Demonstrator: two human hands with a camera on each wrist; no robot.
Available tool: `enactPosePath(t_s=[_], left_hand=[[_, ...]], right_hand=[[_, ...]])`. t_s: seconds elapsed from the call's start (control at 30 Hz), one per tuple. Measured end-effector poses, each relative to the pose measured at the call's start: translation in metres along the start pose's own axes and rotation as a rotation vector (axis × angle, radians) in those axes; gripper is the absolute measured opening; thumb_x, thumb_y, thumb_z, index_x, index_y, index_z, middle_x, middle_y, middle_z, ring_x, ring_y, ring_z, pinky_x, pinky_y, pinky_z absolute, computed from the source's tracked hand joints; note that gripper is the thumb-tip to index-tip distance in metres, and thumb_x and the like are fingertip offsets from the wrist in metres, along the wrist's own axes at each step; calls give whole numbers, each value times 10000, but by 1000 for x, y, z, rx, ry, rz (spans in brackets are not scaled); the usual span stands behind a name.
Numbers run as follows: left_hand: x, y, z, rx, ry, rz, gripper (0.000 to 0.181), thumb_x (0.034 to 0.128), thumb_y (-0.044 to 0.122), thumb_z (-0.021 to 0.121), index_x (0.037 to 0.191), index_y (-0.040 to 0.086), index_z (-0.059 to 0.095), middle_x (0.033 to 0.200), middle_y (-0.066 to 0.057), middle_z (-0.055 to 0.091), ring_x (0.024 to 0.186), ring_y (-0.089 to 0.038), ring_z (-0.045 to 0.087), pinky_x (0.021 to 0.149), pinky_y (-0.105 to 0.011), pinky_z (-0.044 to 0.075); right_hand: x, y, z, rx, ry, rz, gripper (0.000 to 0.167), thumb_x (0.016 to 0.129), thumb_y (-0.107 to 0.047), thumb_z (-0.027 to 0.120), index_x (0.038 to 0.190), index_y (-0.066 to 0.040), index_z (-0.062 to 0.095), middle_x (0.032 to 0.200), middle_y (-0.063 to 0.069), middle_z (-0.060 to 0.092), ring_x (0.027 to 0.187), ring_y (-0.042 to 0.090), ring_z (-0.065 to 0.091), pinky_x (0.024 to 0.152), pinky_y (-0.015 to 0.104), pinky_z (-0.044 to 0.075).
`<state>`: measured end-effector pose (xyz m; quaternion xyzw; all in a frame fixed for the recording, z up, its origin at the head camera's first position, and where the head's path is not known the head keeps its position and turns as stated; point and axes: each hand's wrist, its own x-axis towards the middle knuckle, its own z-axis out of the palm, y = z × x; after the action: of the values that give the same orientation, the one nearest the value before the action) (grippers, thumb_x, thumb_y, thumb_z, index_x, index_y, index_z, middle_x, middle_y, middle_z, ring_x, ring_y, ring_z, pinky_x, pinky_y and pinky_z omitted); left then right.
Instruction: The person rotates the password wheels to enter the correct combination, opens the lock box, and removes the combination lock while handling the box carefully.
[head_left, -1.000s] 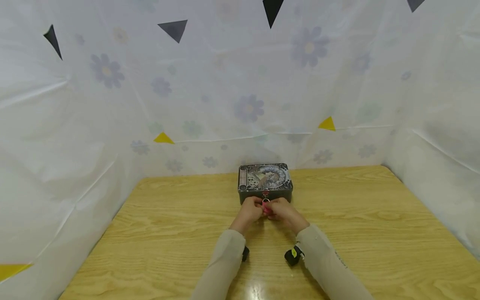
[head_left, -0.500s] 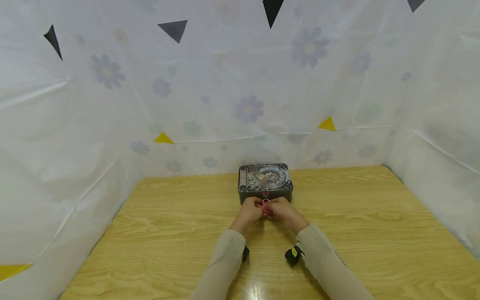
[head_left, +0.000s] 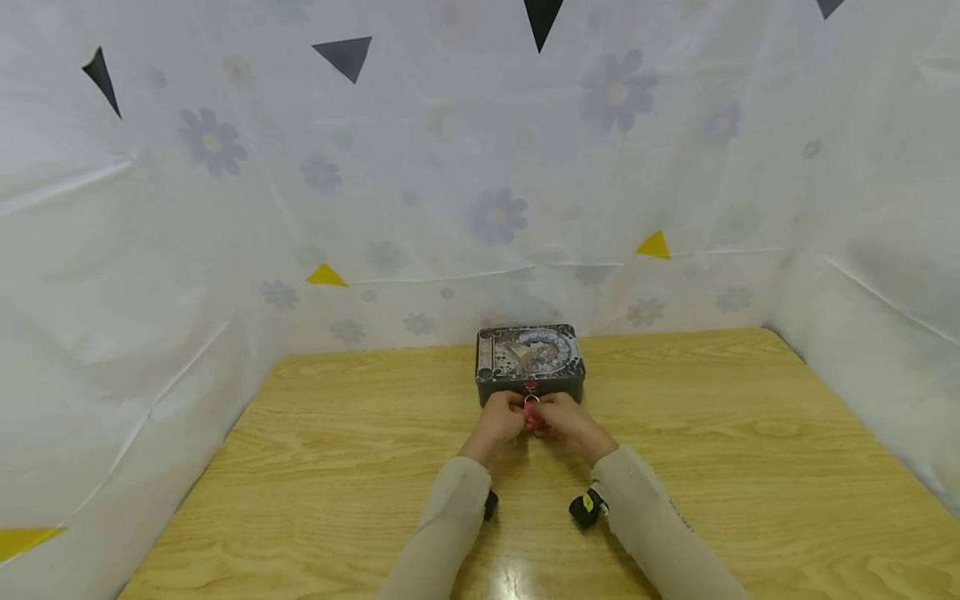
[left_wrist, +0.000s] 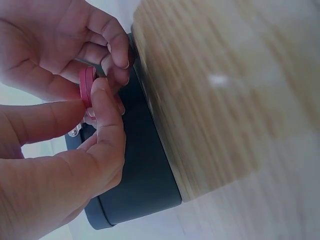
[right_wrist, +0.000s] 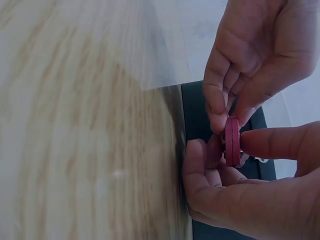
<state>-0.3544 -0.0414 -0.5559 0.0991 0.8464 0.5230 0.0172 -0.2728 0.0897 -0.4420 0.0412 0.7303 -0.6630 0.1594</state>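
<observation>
A small red padlock [head_left: 533, 413] with a silver shackle hangs at the front clasp of a dark tin box [head_left: 529, 353] with a printed lid. My left hand [head_left: 501, 422] pinches the padlock's body from the left between thumb and fingers. From the other side, my right hand [head_left: 573, 426] grips it too, its thumb against one face and its fingers curled behind. Both wrist views show the red padlock [left_wrist: 86, 86] edge-on, held among the fingertips of the two hands. Fingers hide part of its body. The tin's lid is down.
The wood-grain table [head_left: 337, 467] extends to both sides of the box and in front of it. Behind the box hangs a white flowered sheet [head_left: 420, 167] with black and yellow triangles. White sheeting also stands at the left and right.
The head view has shifted very slightly. Both hands stay at the padlock, and the box has not moved.
</observation>
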Motion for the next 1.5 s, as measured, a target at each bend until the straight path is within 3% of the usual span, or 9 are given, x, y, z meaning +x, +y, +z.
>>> enactPosePath(t_s=[0.1,0.2,0.3,0.57,0.63,0.87,0.93,1.0,1.5], left_hand=[[-2,6,-3,6,-16,-34,275,805,-70,540,1070,-82,608,751,-97,644,652,-177,608,546,-288,501],[1,0,0,22,11,4,274,782,-70,514,1040,-134,578,716,-107,622,611,-164,583,509,-265,474],[2,-1,0,37,3,-33,263,830,-28,555,1079,-104,594,754,-110,639,652,-184,602,550,-287,498],[15,-21,8,-1,5,-56,294,774,-66,550,1064,-91,586,730,-68,632,639,-153,600,536,-265,504],[8,-13,4,-8,-1,-23,283,768,-65,543,1045,-100,583,718,-58,623,630,-137,587,524,-255,493],[-62,106,-36,-60,-24,-177,313,795,-131,537,1105,-122,581,830,-140,604,725,-199,565,615,-284,503],[-71,119,-39,-47,-14,-172,306,792,-134,518,1093,-140,574,823,-140,592,719,-188,544,609,-261,485],[-75,126,-40,-41,-12,-177,306,795,-139,516,1096,-146,571,808,-125,580,707,-175,528,605,-246,474],[-74,126,-40,-59,-10,-194,299,807,-146,526,1103,-146,573,796,-118,588,679,-149,518,582,-226,464]], right_hand=[[2,1,-1,8,-6,-7,167,926,-2,461,978,106,577,703,1,555,639,81,560,625,228,509],[2,1,-1,10,-15,-17,189,925,0,454,991,122,582,698,1,559,638,83,567,622,227,507],[0,1,-1,4,-24,-23,191,923,-4,457,985,122,586,703,5,566,648,87,569,624,228,506],[0,1,-1,34,-52,-35,129,953,-21,477,936,76,561,698,6,564,647,91,554,611,232,512],[0,1,-1,28,-63,-37,141,961,-30,473,939,78,560,693,4,565,647,90,549,610,232,510],[0,1,-1,2,-69,-32,151,970,-15,435,958,76,556,738,31,578,674,105,566,623,232,507],[0,2,-1,1,-64,-33,148,970,-13,436,947,75,552,741,36,579,670,107,562,625,236,508],[0,3,-1,0,-60,-28,154,972,-18,436,944,78,554,744,33,580,671,106,562,633,240,508],[-1,2,-3,-9,-55,-31,223,959,-24,437,1011,138,582,751,28,606,681,99,581,643,238,505]])
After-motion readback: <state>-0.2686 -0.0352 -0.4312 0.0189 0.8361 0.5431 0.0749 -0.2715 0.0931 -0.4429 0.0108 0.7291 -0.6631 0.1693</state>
